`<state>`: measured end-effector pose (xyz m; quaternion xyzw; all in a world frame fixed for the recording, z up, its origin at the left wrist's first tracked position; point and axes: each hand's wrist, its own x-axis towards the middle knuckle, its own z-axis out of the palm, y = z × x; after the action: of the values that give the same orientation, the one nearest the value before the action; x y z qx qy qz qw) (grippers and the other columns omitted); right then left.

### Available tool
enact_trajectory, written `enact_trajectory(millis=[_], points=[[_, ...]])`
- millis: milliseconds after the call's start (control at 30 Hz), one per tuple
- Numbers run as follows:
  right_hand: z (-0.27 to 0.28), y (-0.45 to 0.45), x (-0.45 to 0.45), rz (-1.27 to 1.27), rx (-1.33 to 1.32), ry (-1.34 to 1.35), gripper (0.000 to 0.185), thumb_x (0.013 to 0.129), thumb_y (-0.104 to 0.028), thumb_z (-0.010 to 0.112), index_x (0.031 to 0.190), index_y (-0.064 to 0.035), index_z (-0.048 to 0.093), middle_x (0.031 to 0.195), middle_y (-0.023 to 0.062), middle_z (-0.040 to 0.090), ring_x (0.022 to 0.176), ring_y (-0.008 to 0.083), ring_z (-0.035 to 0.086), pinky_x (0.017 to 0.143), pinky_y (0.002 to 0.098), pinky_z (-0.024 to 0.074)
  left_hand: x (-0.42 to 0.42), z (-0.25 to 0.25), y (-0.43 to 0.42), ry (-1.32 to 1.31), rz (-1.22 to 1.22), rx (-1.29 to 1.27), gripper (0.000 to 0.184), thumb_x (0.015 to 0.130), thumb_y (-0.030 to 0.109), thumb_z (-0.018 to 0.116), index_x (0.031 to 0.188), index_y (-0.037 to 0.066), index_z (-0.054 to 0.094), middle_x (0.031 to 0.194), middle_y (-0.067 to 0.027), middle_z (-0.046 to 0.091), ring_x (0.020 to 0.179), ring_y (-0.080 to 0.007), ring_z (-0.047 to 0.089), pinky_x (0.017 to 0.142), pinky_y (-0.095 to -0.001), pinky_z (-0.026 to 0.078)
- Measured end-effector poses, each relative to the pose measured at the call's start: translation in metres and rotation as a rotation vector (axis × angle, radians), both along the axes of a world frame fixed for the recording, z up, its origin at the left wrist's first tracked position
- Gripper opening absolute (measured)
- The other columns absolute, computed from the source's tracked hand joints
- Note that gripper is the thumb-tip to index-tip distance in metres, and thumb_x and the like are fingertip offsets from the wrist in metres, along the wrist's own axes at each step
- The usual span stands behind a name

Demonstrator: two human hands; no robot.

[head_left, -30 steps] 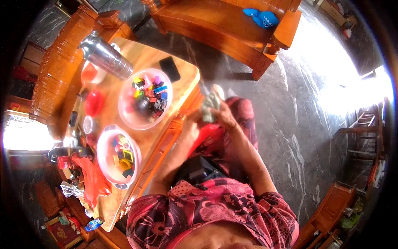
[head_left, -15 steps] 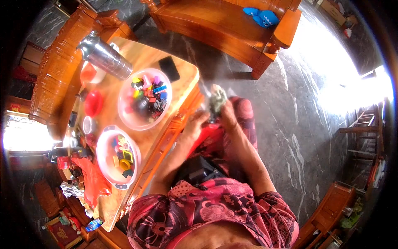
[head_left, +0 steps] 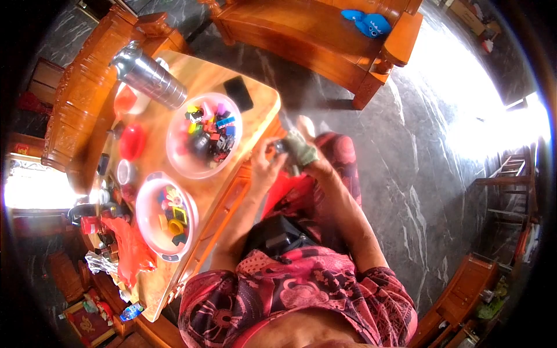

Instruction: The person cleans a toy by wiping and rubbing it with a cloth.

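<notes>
Over my lap, just off the table edge, my left hand [head_left: 266, 164] pinches a small dark piece [head_left: 280, 147] between thumb and fingers; its exact kind is too small to tell. A grey-green cloth [head_left: 301, 149] is bunched in my right hand [head_left: 317, 167], close beside the dark piece. The cloth covers most of the right fingers. Nearest to the hands on the table is a pinkish basin [head_left: 174, 165] of mixed toy bricks [head_left: 216, 136]. A second white basin [head_left: 145, 232], with a few yellow and dark toy pieces [head_left: 176, 223], stands closer to my body.
The wooden table [head_left: 255, 98] also bears a steel flask [head_left: 148, 75], a black phone-like slab [head_left: 238, 94], a red bowl [head_left: 131, 142] and a red plastic bag [head_left: 130, 249]. Beyond stands a wooden bench [head_left: 290, 35] with a blue toy [head_left: 371, 24]. Marbled floor [head_left: 406, 174] lies right.
My left hand has risen slightly and turned, so the dark piece now shows in its fingers. The right hand with the cloth has tilted and dropped a little. The basins stay put.
</notes>
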<state>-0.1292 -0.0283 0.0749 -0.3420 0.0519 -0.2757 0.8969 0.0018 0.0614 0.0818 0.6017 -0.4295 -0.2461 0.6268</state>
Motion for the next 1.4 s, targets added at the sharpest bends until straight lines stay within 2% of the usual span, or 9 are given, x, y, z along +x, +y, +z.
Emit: enact_trajectory(millis=[100,267,467,533,767,833,933,1233,1400], points=[[0.002,-0.001,-0.003,0.026,-0.027,0.178,0.026,0.084,-0.025,0.061,0.096,-0.0024,0.058,0.069,0.003,0.059,0.051,0.0112,0.056,0.042,0.0239,0.0455,-0.006,0.015,0.0,-0.324,-0.025,0.058,0.041,0.067,-0.002,0.064,0.106,0.005,0.055,0.099,-0.0066,0.058,0.091,-0.0185,0.054,0.079,-0.0299,0.044],[-0.025,-0.008,0.002,-0.053,0.03,0.163,0.023,0.082,-0.021,0.064,0.093,-0.0027,0.058,0.068,0.0036,0.058,0.049,0.0113,0.054,0.04,0.0228,0.043,-0.008,0.016,-0.003,-0.583,-0.009,0.042,0.044,0.064,-0.007,0.062,0.106,0.005,0.055,0.092,-0.0094,0.058,0.082,-0.0229,0.055,0.072,-0.0314,0.045],[-0.01,-0.01,-0.001,-0.086,0.213,0.133,0.019,0.083,-0.018,0.064,0.095,-0.005,0.059,0.074,0.0002,0.059,0.058,0.0087,0.054,0.047,0.0204,0.0428,-0.009,0.013,-0.001,-0.343,-0.073,-0.004,0.03,0.078,0.008,0.065,0.106,0.004,0.055,0.08,-0.0057,0.06,0.067,-0.0151,0.056,0.063,-0.0277,0.046],[-0.018,-0.006,0.002,-0.25,-0.082,0.125,0.02,0.082,-0.017,0.064,0.098,-0.0062,0.059,0.08,-0.0019,0.059,0.064,0.0074,0.055,0.053,0.02,0.0435,-0.007,0.019,0.003,-0.011,-0.189,0.146,0.029,0.084,0.022,0.062,0.105,0.003,0.055,0.079,-0.0044,0.06,0.069,-0.0116,0.057,0.062,-0.0262,0.047],[-0.022,-0.004,0.004,-0.299,-0.072,0.149,0.021,0.082,-0.014,0.064,0.101,-0.0072,0.059,0.082,-0.0021,0.059,0.069,0.0079,0.056,0.059,0.021,0.0455,-0.004,-0.022,0.003,0.517,-0.12,0.17,0.022,0.085,0.022,0.06,0.097,0.004,0.057,0.081,-0.0063,0.061,0.066,-0.0142,0.06,0.06,-0.0278,0.051],[-0.025,-0.005,0.005,-0.419,-0.335,0.249,0.022,0.082,-0.013,0.064,0.103,-0.0068,0.059,0.084,-0.0014,0.06,0.069,0.008,0.056,0.059,0.0214,0.0459,-0.007,-0.02,0.005,0.852,-0.168,0.154,0.017,0.085,0.019,0.06,0.094,0.005,0.058,0.082,-0.0068,0.061,0.066,-0.0168,0.061,0.059,-0.0298,0.051],[-0.013,-0.003,0.0,-0.211,0.013,0.173,0.03,0.08,-0.011,0.065,0.108,-0.0049,0.056,0.088,-0.0006,0.06,0.072,0.0086,0.057,0.062,0.0218,0.0469,-0.01,-0.021,0.006,0.922,-0.237,0.161,0.019,0.083,0.02,0.061,0.092,0.004,0.059,0.083,-0.0071,0.062,0.067,-0.0193,0.061,0.06,-0.0318,0.052],[-0.009,-0.007,-0.006,-0.097,-0.118,0.327,0.036,0.08,-0.007,0.064,0.113,-0.0034,0.051,0.09,-0.0001,0.06,0.072,0.0103,0.058,0.063,0.0228,0.0487,-0.011,0.022,0.006,1.066,-0.443,0.148,0.024,0.082,0.02,0.063,0.097,0.002,0.06,0.09,-0.009,0.062,0.077,-0.023,0.062,0.069,-0.0382,0.054],[-0.015,-0.01,-0.006,-0.162,-0.042,0.338,0.03,0.08,-0.003,0.062,0.109,-0.0045,0.056,0.088,0.0002,0.061,0.074,0.0101,0.058,0.065,0.023,0.0488,-0.011,-0.015,0.004,1.058,-0.333,0.197,0.023,0.081,0.02,0.064,0.097,0.004,0.061,0.09,-0.0083,0.062,0.078,-0.0218,0.062,0.067,-0.037,0.054]])
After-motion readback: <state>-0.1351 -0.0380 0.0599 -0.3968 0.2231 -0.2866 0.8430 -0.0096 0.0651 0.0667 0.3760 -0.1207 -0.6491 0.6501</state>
